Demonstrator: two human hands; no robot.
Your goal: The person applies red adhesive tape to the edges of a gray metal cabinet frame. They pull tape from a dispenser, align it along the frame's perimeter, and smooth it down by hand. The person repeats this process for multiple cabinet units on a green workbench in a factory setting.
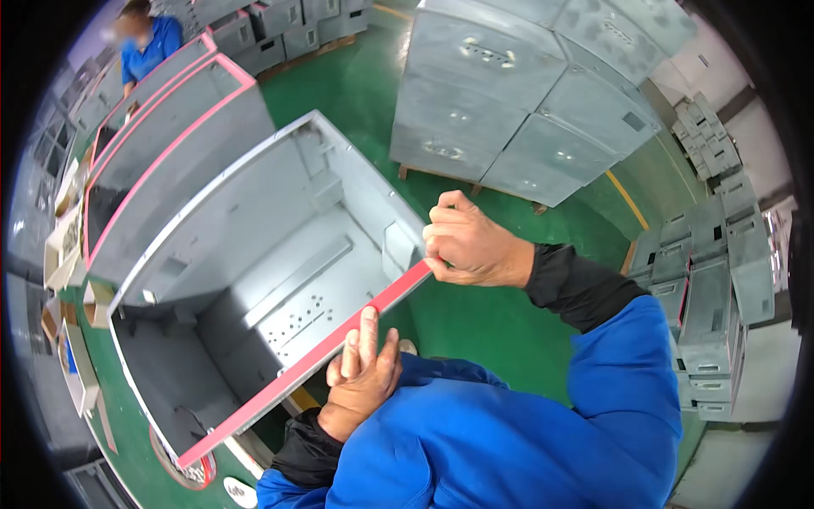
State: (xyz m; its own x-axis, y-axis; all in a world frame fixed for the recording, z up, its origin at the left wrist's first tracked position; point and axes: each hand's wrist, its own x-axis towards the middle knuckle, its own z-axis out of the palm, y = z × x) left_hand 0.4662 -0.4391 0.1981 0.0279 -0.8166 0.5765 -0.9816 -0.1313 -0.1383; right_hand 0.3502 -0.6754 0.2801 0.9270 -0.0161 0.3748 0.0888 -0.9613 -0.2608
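A large grey metal cabinet box (292,220) stands in front of me with its open side up. Along its near rim runs a flat pinkish-red strip (297,371), from the lower left corner to the near right corner. My right hand (475,242) is closed at that right corner, its thumb and fingers pinching the strip's end. Partway along the same rim, my left hand (363,366) lays an outstretched fingertip on the strip, with its other fingers apart and partly bent. The box's other rims show bare pale metal.
More cabinets with red-edged rims (174,153) stand to the left, where a person in blue (151,42) works. Stacked grey cabinets (509,102) rise ahead, and more boxes (708,297) at right. Cartons (76,365) and a round container (199,475) are at lower left on the green floor (509,339).
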